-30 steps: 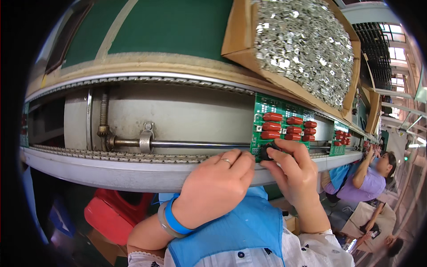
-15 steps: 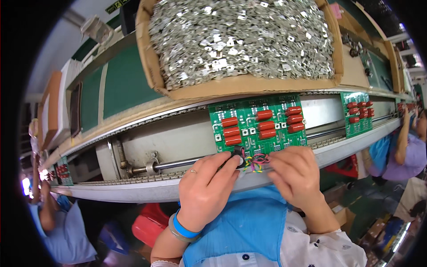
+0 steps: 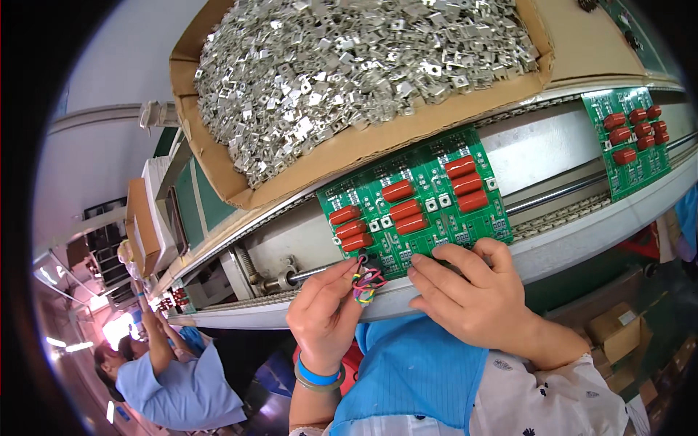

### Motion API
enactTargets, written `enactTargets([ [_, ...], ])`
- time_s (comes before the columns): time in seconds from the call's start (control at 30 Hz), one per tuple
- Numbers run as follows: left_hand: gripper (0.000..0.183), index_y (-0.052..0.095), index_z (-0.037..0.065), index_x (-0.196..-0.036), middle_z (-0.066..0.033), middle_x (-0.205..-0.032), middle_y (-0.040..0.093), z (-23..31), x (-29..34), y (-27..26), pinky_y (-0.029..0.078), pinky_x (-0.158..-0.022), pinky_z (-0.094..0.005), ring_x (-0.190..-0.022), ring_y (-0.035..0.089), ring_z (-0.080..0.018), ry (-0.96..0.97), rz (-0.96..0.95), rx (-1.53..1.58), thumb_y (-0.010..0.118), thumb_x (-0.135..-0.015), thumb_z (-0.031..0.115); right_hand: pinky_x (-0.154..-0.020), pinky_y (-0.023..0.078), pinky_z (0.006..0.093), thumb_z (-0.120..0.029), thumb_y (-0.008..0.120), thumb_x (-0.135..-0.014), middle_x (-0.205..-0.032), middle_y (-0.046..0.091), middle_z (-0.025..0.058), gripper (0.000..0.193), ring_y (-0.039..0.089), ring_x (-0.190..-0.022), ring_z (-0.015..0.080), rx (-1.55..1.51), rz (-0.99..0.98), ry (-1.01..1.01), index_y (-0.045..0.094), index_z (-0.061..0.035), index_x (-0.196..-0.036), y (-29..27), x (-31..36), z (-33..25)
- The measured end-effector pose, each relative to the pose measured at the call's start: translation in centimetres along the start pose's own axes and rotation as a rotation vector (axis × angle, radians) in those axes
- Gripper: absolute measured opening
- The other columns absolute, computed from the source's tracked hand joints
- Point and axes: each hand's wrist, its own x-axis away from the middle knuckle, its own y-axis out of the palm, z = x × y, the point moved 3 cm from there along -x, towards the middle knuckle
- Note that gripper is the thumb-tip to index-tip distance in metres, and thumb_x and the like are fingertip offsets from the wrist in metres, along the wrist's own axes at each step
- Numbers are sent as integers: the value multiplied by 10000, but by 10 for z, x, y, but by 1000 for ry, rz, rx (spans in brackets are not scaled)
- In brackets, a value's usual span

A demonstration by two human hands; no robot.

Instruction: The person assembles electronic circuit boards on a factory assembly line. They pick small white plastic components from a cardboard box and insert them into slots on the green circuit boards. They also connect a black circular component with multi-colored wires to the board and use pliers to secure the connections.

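Note:
A green circuit board point(image 3: 438, 183) lies across the conveyor rails in front of me, carrying several red capacitors point(image 3: 406, 209) and small square metal terminals point(image 3: 431, 204). At its near left corner, my left hand point(image 3: 326, 309) pinches a small bundle of wires point(image 3: 367, 282) coloured pink, yellow, green and purple. The bundle hangs over the near rail, and its upper end reaches the board's edge by a dark part too small to make out. My right hand point(image 3: 472, 294) rests at the near edge of the board, fingers extended and slightly bent, with nothing visible in them.
Beyond the board, a cardboard box point(image 3: 378, 142) is heaped with small metal pieces point(image 3: 363, 69). A second populated board point(image 3: 640, 171) sits farther right on the conveyor point(image 3: 560, 251). Another person point(image 3: 178, 385) works at the left. Cartons point(image 3: 614, 330) stand below on the right.
My right hand has left the wires and moved onto the board's near edge. My left hand now has the wire bundle alone. The whole view has tilted and shifted.

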Motion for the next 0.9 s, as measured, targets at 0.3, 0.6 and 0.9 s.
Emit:
enactTargets([
  [0.3,347,750,-48,-1017,-155,-1013,749,11,-8,-3,569,-774,-317,-853,727,-223,-22,-81,-84,697,-689,-145,-901,438,417,-298,738,-804,-1143,701,77,303,601,-1086,230,-36,37,20,745,-53,-983,-1,4,2],
  [0.6,255,760,-7,-912,-160,-1015,755,14,-7,1,559,-805,-351,-902,725,-274,2,-24,-27,707,-684,-108,-791,495,387,-112,721,-783,-1016,675,34,292,629,-969,235,-136,173,-33,721,-65,-1071,-71,-8,35],
  [0.9,288,743,4,-1016,-154,-1040,754,6,-7,18,581,-793,-377,-912,725,-303,180,25,70,736,-737,-71,-852,545,477,-306,703,-911,-1052,736,167,305,702,-1004,361,516,248,632,706,-65,-1098,-197,-109,279],
])
